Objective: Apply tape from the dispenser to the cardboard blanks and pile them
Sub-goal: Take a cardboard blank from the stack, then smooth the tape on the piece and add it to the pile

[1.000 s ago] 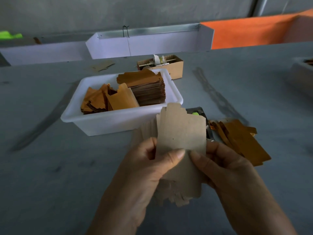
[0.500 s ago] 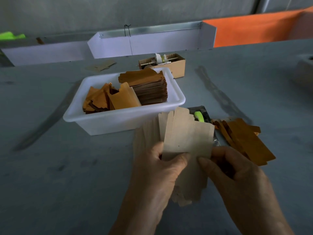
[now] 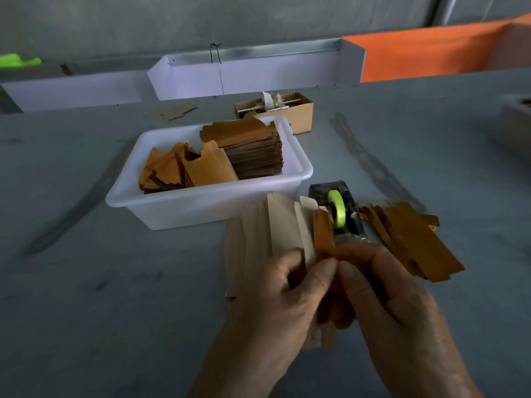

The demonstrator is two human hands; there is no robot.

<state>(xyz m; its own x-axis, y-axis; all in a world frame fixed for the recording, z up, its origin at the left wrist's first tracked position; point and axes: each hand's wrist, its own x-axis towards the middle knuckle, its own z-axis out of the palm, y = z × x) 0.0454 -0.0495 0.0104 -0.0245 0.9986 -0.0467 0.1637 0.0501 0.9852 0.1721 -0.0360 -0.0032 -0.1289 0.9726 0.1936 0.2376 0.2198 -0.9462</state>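
Both hands hold one cardboard blank (image 3: 290, 225) just in front of me, folded along its creases so its orange inner face shows at the right. My left hand (image 3: 275, 300) pinches it with thumb and fingers, and my right hand (image 3: 382, 294) grips its right edge. Right behind the blank stands a dark tape dispenser (image 3: 342, 214) with a lime-green roll. A loose pile of orange-brown blanks (image 3: 413, 242) lies on the table to the dispenser's right. More pale blanks (image 3: 244, 248) lie flat under my left hand.
A white plastic tub (image 3: 207, 202) behind my hands holds a tall stack of blanks and several loose ones. Further back are a small cardboard box (image 3: 301, 113), one stray blank (image 3: 172, 113) and a white trough (image 3: 253, 76). A grey container (image 3: 514, 122) sits at the right edge.
The blank was flat and upright a second ago; my hands have folded it lengthwise, showing its orange side. The dispenser's green roll, hidden before, has come into sight behind it.
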